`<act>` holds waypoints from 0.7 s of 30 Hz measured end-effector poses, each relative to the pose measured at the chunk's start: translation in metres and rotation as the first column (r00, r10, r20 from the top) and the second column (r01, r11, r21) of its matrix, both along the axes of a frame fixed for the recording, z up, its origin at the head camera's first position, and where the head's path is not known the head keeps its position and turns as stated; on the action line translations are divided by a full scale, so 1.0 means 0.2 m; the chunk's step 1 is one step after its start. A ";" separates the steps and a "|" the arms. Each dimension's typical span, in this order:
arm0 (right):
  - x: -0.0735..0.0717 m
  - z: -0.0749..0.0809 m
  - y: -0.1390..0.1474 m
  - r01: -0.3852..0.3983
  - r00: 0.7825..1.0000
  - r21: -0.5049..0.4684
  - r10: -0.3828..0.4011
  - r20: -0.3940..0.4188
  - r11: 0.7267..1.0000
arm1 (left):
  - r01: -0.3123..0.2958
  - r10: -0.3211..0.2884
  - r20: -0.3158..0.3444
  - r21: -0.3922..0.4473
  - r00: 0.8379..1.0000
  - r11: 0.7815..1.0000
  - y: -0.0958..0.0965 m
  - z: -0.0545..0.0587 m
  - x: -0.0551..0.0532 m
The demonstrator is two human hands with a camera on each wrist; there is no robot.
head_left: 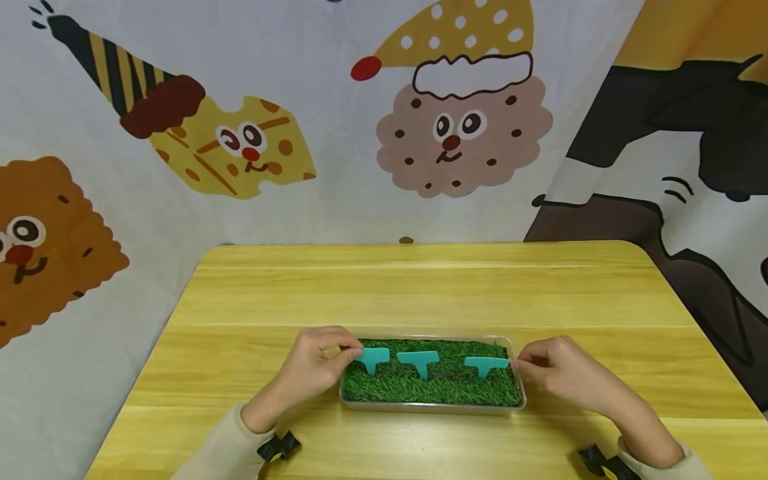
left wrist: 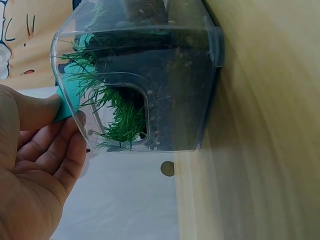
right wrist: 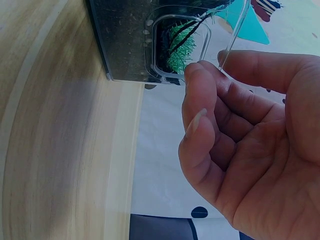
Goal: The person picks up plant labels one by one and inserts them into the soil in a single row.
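A clear plastic box filled with green grass holds three teal T-shaped plant labels. My left hand pinches the end of the left label between thumb and fingers, over the box's left end; in the left wrist view that label shows beside the thumb. The middle label stands in the grass, untouched. At the box's right end, my right hand pinches the clear rim with thumb and forefinger, close by the right label. The right wrist view shows this label apart from the fingertips.
The box stands on a light wooden table, near its front. Behind hangs a white cloth printed with cartoon figures. Black straps show at the left wrist and the right wrist.
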State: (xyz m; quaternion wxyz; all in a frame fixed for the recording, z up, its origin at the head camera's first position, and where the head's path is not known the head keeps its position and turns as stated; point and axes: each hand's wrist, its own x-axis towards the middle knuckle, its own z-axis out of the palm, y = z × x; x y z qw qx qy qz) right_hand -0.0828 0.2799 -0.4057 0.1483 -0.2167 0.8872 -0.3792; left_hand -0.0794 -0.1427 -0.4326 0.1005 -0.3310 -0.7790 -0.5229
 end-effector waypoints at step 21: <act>0.00 0.00 0.01 -0.006 1.000 -0.002 0.006 -0.006 1.000 | 0.064 -0.064 0.025 -0.018 0.998 0.998 -0.01 0.00 0.00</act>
